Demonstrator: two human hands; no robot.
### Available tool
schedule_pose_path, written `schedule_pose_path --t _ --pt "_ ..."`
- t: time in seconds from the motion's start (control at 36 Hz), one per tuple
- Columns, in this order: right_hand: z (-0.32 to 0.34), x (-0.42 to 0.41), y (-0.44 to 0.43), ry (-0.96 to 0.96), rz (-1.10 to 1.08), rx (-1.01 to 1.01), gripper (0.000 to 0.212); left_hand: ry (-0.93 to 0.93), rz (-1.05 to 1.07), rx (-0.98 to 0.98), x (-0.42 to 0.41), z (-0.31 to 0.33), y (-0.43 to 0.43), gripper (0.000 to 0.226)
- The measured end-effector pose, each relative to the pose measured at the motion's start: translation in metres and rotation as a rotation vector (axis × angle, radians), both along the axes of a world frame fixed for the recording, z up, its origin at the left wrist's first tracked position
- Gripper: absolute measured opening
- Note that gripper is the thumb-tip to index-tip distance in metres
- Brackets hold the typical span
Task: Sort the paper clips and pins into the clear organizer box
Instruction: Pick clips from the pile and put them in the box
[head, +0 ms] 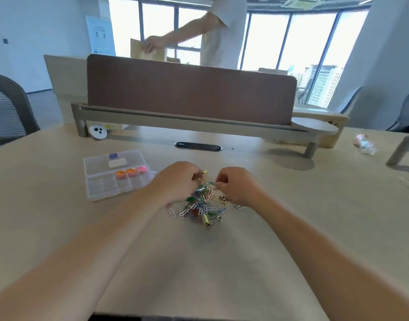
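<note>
1. Organizer box [99, 193], left of the pile: I see three round orange-pink pieces [130, 172] inside, other compartments apparently bare.
2. Pile [201, 205] of clips and pins, mid-table: mostly unsorted; I judge sorting barely begun.
3. Left hand [175, 181]: curled fingers pinching a yellow piece [204, 171].
4. Right hand [235, 184]: fingers curled on the pile; too blurred to tell if they grip.

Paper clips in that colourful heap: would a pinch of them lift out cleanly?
Probably not: the paper clips lie tangled, so several would likely hook together and trail. They look thin and light, so a push may scatter them over the smooth table.
</note>
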State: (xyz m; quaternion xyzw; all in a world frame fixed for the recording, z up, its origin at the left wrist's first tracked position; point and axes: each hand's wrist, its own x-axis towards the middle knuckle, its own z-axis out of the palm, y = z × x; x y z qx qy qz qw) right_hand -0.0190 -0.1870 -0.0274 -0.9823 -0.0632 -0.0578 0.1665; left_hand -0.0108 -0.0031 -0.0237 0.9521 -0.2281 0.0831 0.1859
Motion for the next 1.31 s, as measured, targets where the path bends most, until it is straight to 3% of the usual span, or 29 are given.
schedule_pose_path --t 0.39,0.61,0.69,0.81,1.31 --pt "-0.037 -0.035 -0.066 0.091 -0.111 0.0 0.015 0.068 -0.06 0.058 -0.025 -0.024 -0.059 0.017" --pt "-0.041 -0.025 -0.055 0.012 -0.063 -0.057 0.01 0.144 -0.017 0.132 -0.024 -0.028 -0.048 0.009" --pt "-0.044 -0.022 -0.049 -0.011 -0.06 -0.105 0.029 0.174 0.007 0.174 -0.026 -0.029 -0.043 0.016" --pt "-0.047 -0.018 -0.044 -0.012 -0.056 -0.157 0.036 0.239 0.015 0.202 -0.032 -0.026 -0.04 0.03" --pt "-0.054 -0.002 -0.036 -0.004 -0.036 -0.206 0.021 0.236 -0.002 0.191 -0.035 -0.032 -0.039 0.024"
